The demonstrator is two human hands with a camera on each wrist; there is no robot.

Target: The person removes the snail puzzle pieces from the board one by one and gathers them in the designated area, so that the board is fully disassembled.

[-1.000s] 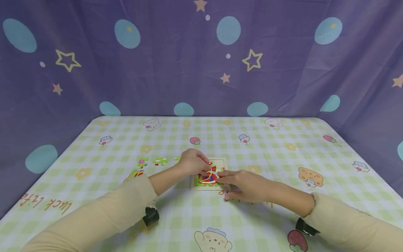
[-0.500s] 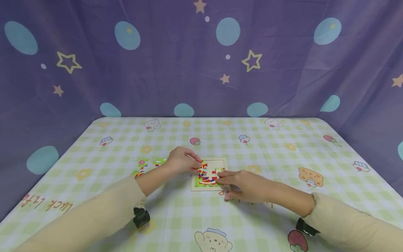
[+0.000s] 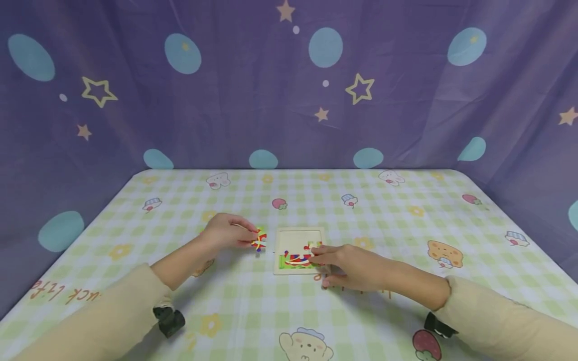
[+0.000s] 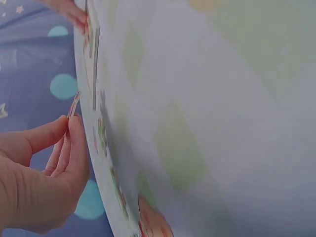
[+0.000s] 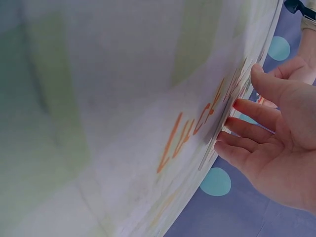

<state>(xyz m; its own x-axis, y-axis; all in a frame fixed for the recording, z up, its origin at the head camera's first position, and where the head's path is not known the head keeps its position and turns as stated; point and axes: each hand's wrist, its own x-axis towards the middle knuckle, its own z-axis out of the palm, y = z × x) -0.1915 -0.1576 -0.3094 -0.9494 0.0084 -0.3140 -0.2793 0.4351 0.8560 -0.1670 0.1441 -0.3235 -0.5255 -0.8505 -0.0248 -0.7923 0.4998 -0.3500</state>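
My left hand pinches a red, yellow and white jigsaw piece between thumb and fingers, above the cloth left of the tray; it may be more than one piece joined. In the left wrist view the piece shows edge-on at the fingertips. The square wooden puzzle tray lies flat, its upper part bare. Green, red and blue pieces fill its lower part. My right hand rests at the tray's right side, fingers extended over it and covering some pieces. In the right wrist view those fingers touch the tray's edge.
Loose jigsaw pieces lie on the tablecloth left of the tray, mostly hidden behind my left hand in the head view. The checked tablecloth carries printed cartoons. A purple curtain hangs behind the table.
My left hand has moved left, taking the red jigsaw piece up out of the tray and baring its upper part. The right hand has stayed in place.
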